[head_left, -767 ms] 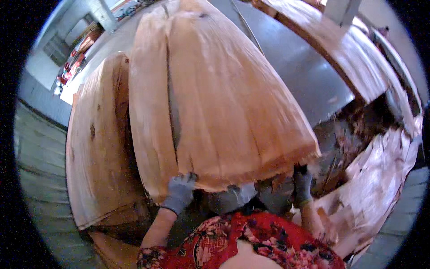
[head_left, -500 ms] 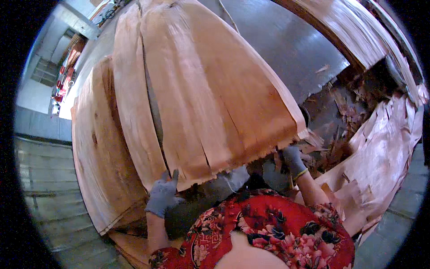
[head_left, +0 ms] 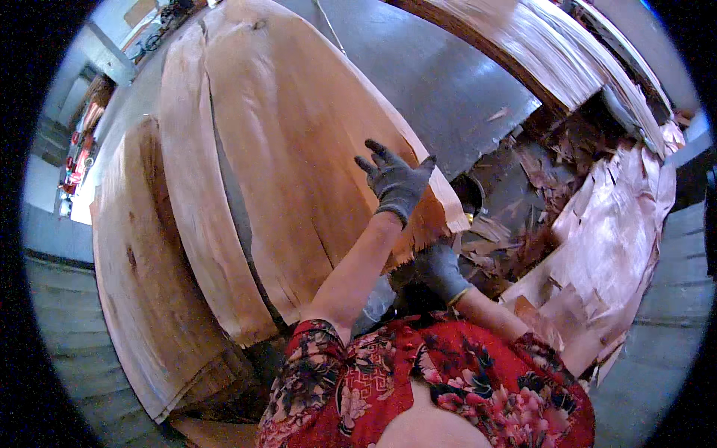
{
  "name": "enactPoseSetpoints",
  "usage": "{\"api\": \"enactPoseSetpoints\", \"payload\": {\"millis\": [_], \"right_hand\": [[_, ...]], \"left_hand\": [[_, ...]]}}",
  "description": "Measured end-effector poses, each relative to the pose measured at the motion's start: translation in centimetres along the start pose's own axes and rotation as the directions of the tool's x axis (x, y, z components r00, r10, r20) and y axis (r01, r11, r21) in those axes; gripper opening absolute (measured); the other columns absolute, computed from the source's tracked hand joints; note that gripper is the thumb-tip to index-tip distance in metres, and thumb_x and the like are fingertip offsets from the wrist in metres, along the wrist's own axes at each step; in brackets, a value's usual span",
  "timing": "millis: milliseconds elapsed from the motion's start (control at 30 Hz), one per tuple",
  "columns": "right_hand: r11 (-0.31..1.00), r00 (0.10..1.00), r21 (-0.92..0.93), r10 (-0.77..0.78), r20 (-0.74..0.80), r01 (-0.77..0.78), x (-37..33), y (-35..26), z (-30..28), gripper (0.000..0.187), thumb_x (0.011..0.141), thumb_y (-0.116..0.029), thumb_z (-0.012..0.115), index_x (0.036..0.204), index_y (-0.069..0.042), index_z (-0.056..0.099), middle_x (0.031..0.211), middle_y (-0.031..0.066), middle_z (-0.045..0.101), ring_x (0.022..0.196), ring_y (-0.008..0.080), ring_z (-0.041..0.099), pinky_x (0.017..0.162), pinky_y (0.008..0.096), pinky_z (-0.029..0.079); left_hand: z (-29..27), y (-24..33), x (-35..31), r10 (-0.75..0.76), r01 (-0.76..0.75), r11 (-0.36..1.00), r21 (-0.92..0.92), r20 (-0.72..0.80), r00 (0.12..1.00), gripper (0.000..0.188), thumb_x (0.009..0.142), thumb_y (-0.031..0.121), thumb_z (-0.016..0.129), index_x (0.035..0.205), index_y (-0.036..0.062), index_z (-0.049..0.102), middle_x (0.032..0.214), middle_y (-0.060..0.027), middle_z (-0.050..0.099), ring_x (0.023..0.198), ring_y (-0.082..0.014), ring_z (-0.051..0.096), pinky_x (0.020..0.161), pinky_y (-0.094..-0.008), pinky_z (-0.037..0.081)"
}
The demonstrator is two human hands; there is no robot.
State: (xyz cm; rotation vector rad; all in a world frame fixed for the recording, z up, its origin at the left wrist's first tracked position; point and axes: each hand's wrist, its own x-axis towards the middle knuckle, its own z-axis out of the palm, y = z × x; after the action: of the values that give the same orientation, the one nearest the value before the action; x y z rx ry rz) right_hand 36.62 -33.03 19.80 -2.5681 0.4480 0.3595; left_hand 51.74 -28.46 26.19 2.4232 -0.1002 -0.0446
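A wide tan wood veneer sheet [head_left: 276,149] stretches away from me, with a ragged near edge. My left hand [head_left: 396,181], in a grey glove, reaches across it near its right edge. Its fingers are spread and hold nothing; whether it touches the veneer I cannot tell. My right hand [head_left: 442,270], gloved too, is at the near right corner of that sheet, its fingers hidden by the edge. A narrow veneer strip [head_left: 202,224] lies to the left, with a long dark gap between it and the wide sheet.
Further left lies a stack of veneer [head_left: 142,276] with dark knots. On the right are broken veneer scraps [head_left: 549,179] and a pale crumpled veneer pile [head_left: 609,231]. A smooth grey surface [head_left: 426,82] extends beyond the sheet, with another veneer stack [head_left: 515,45] at the far right.
My left hand has let go of the sheet's near left edge and swung right, over the sheet. The right hand stays at the near right corner. The whole view has shifted somewhat.
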Motion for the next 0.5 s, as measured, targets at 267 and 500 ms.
{"api": "enactPoseSetpoints", "payload": {"millis": [267, 500], "right_hand": [[0.960, 0.993, 0.264, -0.074, -0.092, 0.097, 1.1, 4.9, 0.9, 0.026, 0.083, -0.025, 0.048, 0.089, -0.004, 0.061, 0.078, 0.0198, 0.062, 0.075, 0.0392, 0.059, 0.065, 0.0446, 0.047], [0.872, 0.990, 0.471, -0.089, -0.109, 0.130, 3.6, 15.9, 1.5, 0.042, 0.072, -0.015, 0.063, 0.111, -0.009, 0.049, 0.079, 0.0166, 0.062, 0.071, 0.0349, 0.060, 0.060, 0.0402, 0.048]], "left_hand": [[1.3, -6.6, 2.8, 0.136, -0.152, 0.981, 0.124, 0.123, 0.983, 0.023, 0.083, 0.010, 0.046, 0.094, -0.0014, 0.061, 0.115, -0.0282, 0.050, 0.080, -0.0409, 0.059, 0.070, -0.0382, 0.050], [-9.3, -7.1, 0.7, 0.212, -0.247, 0.919, -0.307, -0.143, 0.967, 0.031, 0.084, 0.009, 0.047, 0.112, 0.0018, 0.056, 0.107, -0.0129, 0.061, 0.084, -0.0231, 0.061, 0.075, -0.0308, 0.049]]}}
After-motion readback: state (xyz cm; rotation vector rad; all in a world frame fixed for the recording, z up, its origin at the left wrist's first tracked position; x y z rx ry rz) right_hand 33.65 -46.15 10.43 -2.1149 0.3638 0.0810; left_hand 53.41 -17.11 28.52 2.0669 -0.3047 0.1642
